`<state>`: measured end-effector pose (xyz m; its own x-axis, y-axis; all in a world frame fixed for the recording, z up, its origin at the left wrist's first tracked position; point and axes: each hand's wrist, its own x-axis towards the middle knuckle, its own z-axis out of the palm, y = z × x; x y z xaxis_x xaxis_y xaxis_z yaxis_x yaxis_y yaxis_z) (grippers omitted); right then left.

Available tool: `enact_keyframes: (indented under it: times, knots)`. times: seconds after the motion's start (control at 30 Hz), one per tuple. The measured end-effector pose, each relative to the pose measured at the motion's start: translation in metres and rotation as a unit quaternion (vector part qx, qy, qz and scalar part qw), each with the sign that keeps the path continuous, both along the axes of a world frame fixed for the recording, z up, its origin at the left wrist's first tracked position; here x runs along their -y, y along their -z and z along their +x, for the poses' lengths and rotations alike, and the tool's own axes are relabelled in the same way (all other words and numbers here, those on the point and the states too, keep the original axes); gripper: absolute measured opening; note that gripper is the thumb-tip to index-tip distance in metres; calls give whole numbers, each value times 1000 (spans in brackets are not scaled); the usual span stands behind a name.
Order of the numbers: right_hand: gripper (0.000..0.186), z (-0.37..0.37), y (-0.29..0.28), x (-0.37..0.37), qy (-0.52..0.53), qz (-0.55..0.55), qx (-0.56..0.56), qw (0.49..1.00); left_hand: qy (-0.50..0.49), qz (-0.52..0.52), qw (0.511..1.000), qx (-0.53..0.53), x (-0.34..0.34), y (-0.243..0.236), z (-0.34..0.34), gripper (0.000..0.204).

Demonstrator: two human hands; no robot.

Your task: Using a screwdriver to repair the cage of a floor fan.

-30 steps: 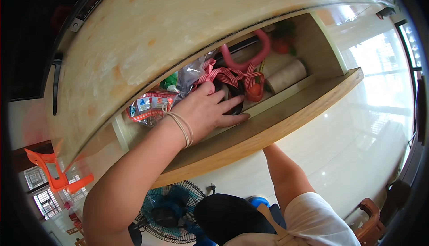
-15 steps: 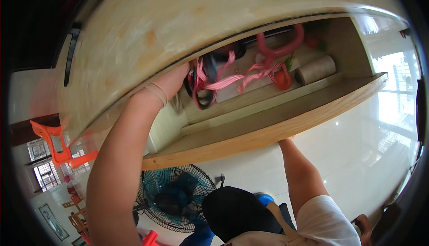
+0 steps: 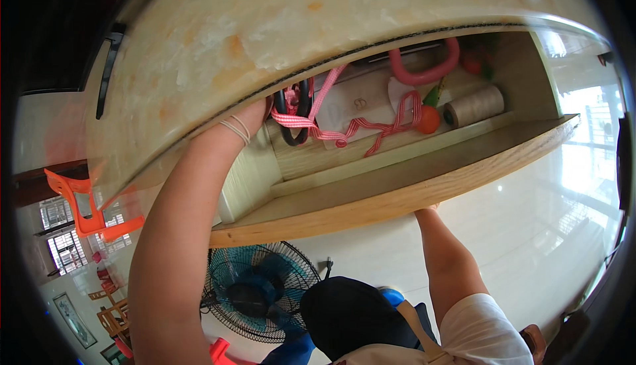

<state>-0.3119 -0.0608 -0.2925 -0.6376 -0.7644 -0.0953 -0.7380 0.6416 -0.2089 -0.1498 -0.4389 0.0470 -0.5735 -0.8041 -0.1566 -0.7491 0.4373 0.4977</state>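
My left hand [image 3: 257,114] reaches into the left end of a pulled-out wooden drawer [image 3: 397,201], with a pale band on its wrist. The countertop edge hides its fingers. Right against it stand black loops [image 3: 293,112], perhaps scissor handles, tangled with a pink-and-white striped ribbon [image 3: 361,125]. The ribbon trails right across the drawer floor. I cannot see whether my fingers grip the loops. My right hand [image 3: 430,207] is at the underside of the drawer front, its fingers hidden behind the wood.
Inside the drawer lie a thread spool [image 3: 476,105], an orange ball-like thing [image 3: 428,120] and a pink curved handle [image 3: 424,73]. The marbled countertop [image 3: 318,7] overhangs the drawer. Below stands a fan [image 3: 258,292]; an orange chair [image 3: 79,206] is at the left.
The black loops have shifted up and drawn closer together beside my left hand. The ribbon, blurred and bunched before, now lies lower and flatter. My right hand keeps its place.
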Motion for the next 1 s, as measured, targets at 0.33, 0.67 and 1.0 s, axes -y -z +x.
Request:
enact_keyframes:
  times: [0.33, 0.67, 1.0]
  knots:
    - [44, 1, -7, 0, 29, -16, 15, 999, 387, 16, 908, 161, -81, -85, 3, 52]
    - [48, 0, -6, 0, 13, -47, 12, 999, 384, 121, 861, 311, -78, -61, -5, 14]
    - [46, -2, -7, 0, 31, -21, 37, 999, 312, 365, 809, 339, -51, -52, -32, 32]
